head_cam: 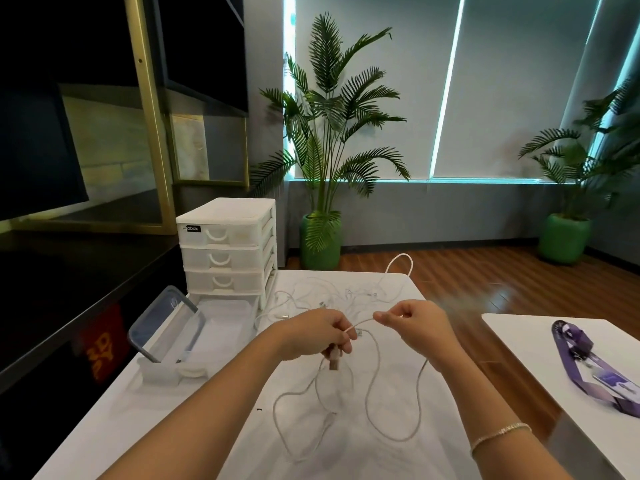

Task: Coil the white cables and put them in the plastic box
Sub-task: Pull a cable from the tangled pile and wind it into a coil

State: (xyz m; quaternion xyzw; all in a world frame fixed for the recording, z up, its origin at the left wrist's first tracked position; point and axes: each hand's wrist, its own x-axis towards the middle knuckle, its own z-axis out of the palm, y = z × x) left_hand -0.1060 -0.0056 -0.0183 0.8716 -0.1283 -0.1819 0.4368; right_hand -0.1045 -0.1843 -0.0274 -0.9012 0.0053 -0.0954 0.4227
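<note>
One white cable (375,382) hangs in loose loops from both hands down to the white table (145,420). My left hand (317,336) grips the cable near its plug end, and the plug dangles just below the fist. My right hand (414,323) pinches the same cable a short way along, to the right of the left hand. More white cables (332,294) lie tangled on the table beyond my hands. The open plastic box (183,344) sits at the left, with its lid (166,320) propped inside against its left edge.
A white drawer unit (227,247) stands behind the box at the table's back left. A second white table at the right holds a purple lanyard (588,368). A dark shelf runs along the left; potted plants stand on the wooden floor beyond.
</note>
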